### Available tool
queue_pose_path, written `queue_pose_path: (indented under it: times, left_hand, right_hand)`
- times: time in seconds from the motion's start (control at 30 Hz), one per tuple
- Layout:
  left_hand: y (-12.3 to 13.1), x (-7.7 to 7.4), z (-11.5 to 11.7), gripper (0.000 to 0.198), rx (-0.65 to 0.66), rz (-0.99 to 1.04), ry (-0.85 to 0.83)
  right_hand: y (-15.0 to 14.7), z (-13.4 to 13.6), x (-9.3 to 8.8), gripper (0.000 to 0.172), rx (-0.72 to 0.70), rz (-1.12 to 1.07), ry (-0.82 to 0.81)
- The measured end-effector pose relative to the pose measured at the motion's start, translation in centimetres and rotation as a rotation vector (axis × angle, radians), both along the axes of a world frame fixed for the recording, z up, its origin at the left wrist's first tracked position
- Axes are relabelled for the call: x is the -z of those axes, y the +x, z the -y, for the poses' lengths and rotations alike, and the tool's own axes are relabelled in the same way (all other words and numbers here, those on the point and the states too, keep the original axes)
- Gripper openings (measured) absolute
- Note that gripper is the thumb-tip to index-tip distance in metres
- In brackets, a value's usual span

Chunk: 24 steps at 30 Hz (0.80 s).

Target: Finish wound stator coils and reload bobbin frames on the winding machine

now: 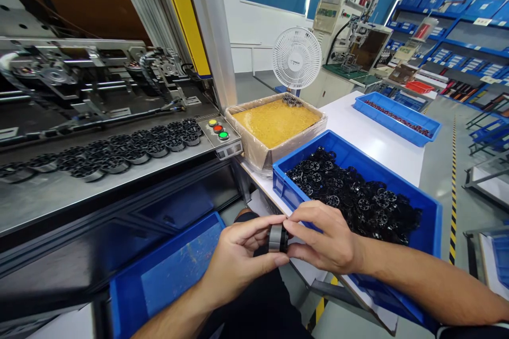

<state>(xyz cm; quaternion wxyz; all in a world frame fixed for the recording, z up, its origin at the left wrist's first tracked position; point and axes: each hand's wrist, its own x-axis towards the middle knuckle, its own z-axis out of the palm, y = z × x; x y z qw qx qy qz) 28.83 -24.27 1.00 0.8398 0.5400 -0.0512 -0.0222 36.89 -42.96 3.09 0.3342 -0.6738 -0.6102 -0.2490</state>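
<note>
A small round part (277, 238), grey metal ring joined to a black plastic piece, is pinched between both hands in front of my lap. My left hand (238, 257) grips it from the left with thumb and fingers. From the right, my right hand (324, 238) presses on it with curled fingers. Just behind the hands stands a blue bin (431, 222) heaped with black round plastic parts (353, 196). A row of the same black parts (119, 151) lies on the machine's metal ledge at the left.
A lined cardboard box (254, 145) of yellow granules sits by the machine's button panel (218, 132). An empty blue tray (170, 275) lies below the ledge. Farther off are a white fan (296, 58), another blue tray (397, 116) and blue shelving (457, 26).
</note>
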Motion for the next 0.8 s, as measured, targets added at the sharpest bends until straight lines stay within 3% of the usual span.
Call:
queue_pose_path:
  times: [0.33, 0.5, 0.53, 0.6, 0.67, 0.73, 0.8]
  left_hand:
    - [-0.1, 1.2, 0.0, 0.050, 0.053, -0.053, 0.058]
    - [-1.1, 1.1, -0.4, 0.047, 0.065, 0.068, 0.262]
    - [-1.3, 0.8, -1.5, 0.048, 0.034, 0.106, 0.360]
    - [-1.5, 0.0, -5.3, 0.046, -0.179, 0.148, 0.698]
    - [-2.1, -1.1, -11.2, 0.041, -0.570, 0.081, 1.153]
    - [-3.0, -2.2, -18.2, 0.046, -0.854, -0.056, 1.333]
    - [-3.8, -2.8, -25.0, 0.044, -1.016, -0.173, 1.465]
  right_hand:
    - [-0.1, 0.0, 0.2, 0.029, 0.044, 0.166, -0.042]
    - [-0.4, 0.1, 0.6, 0.031, 0.130, 0.159, -0.119]
    - [-0.3, 0.2, 0.7, 0.034, 0.164, 0.149, -0.148]
    - [0.4, 0.6, 0.9, 0.040, 0.232, 0.152, -0.177]
    - [1.3, 0.9, 1.1, 0.044, 0.261, 0.182, -0.168]
    - [2.1, 1.1, 1.2, 0.044, 0.254, 0.228, -0.151]
    - [2.6, 1.2, 1.5, 0.042, 0.246, 0.268, -0.132]
